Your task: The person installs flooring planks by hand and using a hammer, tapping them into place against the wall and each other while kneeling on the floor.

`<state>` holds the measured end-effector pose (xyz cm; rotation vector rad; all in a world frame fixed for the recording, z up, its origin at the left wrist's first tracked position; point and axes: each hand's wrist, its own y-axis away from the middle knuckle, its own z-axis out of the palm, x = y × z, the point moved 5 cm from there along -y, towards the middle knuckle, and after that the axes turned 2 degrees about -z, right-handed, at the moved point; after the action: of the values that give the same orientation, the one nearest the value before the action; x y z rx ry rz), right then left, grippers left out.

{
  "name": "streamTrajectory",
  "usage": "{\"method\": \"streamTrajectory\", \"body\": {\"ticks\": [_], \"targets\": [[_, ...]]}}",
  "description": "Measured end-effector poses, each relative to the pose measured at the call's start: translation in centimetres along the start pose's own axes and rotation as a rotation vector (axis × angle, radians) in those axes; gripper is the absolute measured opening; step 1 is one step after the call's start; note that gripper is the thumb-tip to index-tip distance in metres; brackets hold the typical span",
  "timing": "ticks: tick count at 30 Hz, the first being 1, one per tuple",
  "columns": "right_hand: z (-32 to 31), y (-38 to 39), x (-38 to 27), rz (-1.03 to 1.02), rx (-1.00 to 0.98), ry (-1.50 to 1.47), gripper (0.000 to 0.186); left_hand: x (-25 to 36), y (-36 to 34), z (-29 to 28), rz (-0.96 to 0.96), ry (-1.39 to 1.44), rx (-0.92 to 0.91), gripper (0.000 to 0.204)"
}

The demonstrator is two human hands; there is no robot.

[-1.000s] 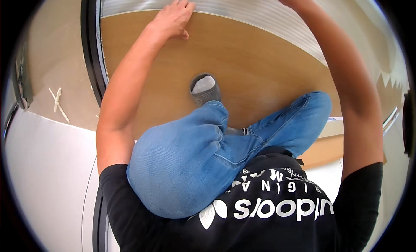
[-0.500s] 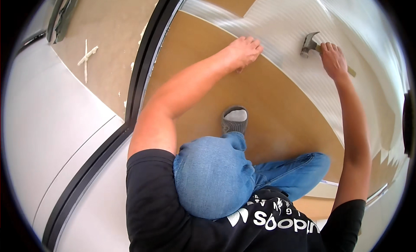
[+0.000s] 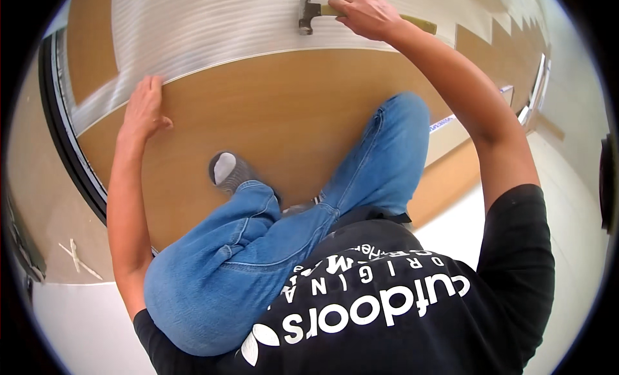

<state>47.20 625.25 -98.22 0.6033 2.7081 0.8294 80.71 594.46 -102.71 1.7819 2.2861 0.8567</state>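
My left hand (image 3: 145,107) rests at the pale edge of a tan wood-look board (image 3: 284,98), fingers extended and thumb apart, beside a ribbed white translucent sheet (image 3: 187,30). My right hand (image 3: 369,17) grips the wooden handle of a claw hammer (image 3: 307,17), held over the white sheet just beyond the board's edge, with the metal head pointing left. My bent legs in blue jeans (image 3: 380,149) are on the board, with a grey slipper (image 3: 229,172) on one foot.
A black metal track (image 3: 68,143) runs along the left, beside a beige floor area (image 3: 71,223) with pale crossed strips (image 3: 80,259). Tan panel pieces (image 3: 90,46) lie on the sheet. A tan step-like edge (image 3: 438,182) and pale floor (image 3: 567,182) are at the right.
The view has swung round between frames. My right hand with the hammer has moved left toward the board's edge. My left hand still sits along that edge, slightly farther left.
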Motion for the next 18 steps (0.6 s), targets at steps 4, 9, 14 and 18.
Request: {"method": "streamTrajectory", "body": {"ticks": [4,9,14,18], "targets": [[2.3,2.3,2.1,0.092,0.030,-0.046,0.023,-0.3,-0.5,0.6,-0.036,-0.022,-0.040,0.096],[3.4,2.5,2.0,-0.066,0.009,-0.020,0.024,-1.0,-0.1,0.9,-0.014,-0.033,-0.027,0.095],[3.2,2.8,3.4,-0.007,0.042,-0.035,0.024,-0.7,0.0,0.5,-0.005,0.016,-0.017,0.095],[3.7,2.8,4.1,-0.088,0.000,0.015,0.023,-0.1,-0.1,0.4,0.000,-0.003,0.003,0.095]]}}
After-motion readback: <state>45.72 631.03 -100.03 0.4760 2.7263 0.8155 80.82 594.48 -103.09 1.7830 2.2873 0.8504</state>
